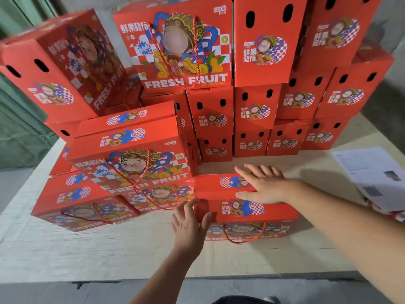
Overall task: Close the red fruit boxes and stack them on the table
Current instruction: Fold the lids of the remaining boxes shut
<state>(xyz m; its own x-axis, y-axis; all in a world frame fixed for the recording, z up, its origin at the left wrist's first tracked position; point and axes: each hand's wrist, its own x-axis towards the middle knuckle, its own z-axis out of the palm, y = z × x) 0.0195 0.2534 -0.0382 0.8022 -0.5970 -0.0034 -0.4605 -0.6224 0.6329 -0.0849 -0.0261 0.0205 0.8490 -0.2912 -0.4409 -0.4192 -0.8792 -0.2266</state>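
Right hand fingers: your right hand (pixel 262 186) lies flat, fingers (pixel 247 174) straight and slightly spread, palm down on the top flaps of the red box (pixel 271 216) at lower centre of the frame.
Left hand fingers: your left hand (pixel 189 224) is at that box's left end, fingers straight and loosely spread, tips touching the upper left corner of the box; thumb against the end face. It pinches nothing.
Box under your hands: it lies on the tabletop (pixel 109 255), top flaps down, red cord handle (pixel 243 234) hanging on the front face toward you.
Boxes to the left: a short stack (pixel 122 172) of closed red boxes sits just beside the box, left of centre, printed faces tilted toward you.
Boxes behind: a wall of stacked red boxes (pixel 254 110) fills the upper half of the frame, several rows high, set back from the box you are touching.
Paper: printed sheets (pixel 372 174) lie at the right edge, well apart from your right hand.
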